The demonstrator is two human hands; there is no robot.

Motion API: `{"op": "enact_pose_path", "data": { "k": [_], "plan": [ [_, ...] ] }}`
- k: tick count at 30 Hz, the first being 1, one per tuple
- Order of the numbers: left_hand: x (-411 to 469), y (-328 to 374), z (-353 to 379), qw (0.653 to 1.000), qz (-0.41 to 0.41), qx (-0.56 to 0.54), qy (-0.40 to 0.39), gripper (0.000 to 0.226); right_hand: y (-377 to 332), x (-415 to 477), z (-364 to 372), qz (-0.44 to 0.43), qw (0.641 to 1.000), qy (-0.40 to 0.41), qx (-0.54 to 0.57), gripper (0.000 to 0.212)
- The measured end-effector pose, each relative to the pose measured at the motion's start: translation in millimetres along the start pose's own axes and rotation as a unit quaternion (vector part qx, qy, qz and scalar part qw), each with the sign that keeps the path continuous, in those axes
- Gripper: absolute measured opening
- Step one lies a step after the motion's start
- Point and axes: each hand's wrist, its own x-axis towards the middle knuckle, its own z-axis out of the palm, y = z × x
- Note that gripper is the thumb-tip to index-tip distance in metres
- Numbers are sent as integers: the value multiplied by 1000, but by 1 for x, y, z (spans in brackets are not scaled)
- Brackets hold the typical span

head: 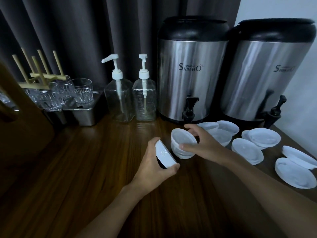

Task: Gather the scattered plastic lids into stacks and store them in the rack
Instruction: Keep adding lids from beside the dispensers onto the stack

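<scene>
Head view: left hand (pixel 151 163) is curled round one lid (pixel 165 154), tipped on edge. Right hand (pixel 205 145) pinches a small stack (pixel 182 140) by the dispensers, with loose lids (pixel 247 151) on the table (pixel 85 160) just right. They look thin, light and slippery, so I'd grab the rims. Far-right lids are cut off, and I can't count the stack.

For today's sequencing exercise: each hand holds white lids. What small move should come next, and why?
Probably nest the lids in the left hand onto the stack in the right hand: they sit close, and merging frees a hand for the loose lids on the table.
</scene>
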Motion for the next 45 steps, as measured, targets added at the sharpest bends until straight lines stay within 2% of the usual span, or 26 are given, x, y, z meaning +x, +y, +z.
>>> {"op": "enact_pose_path", "data": {
  "k": [3,7,11,16,28,30,32,34,36,41,45],
  "plan": [
    [-1,3,0,1000,26,-4,-2,86,-13,-11,2,-17,997,-36,62,68],
    [-3,4,0,998,60,-24,7,86,-24,-22,11,-26,992,-95,78,60],
    [-6,4,1,996,88,-8,4,88,-30,-26,11,-26,986,-129,102,81],
    [-7,6,0,996,88,-5,1,90,-34,-28,5,-24,981,-149,119,83],
    [-6,2,2,991,121,-5,54,89,-33,-23,25,-48,990,-106,73,88],
    [-5,1,3,992,113,-11,55,86,-33,-21,25,-47,991,-108,68,82],
    [-4,0,1,994,97,7,55,86,-31,-17,23,-47,996,-70,42,73],
    [-3,-2,0,995,77,18,66,89,-23,-9,21,-41,999,-19,-24,62],
    [-2,-3,0,996,58,23,71,92,-13,-1,18,-24,996,-14,-90,58],
    [-1,-3,2,997,38,28,66,95,3,7,11,37,988,-76,-132,103],
    [0,-3,1,997,36,27,59,96,7,8,14,49,987,-71,-138,110]
  ]
}}
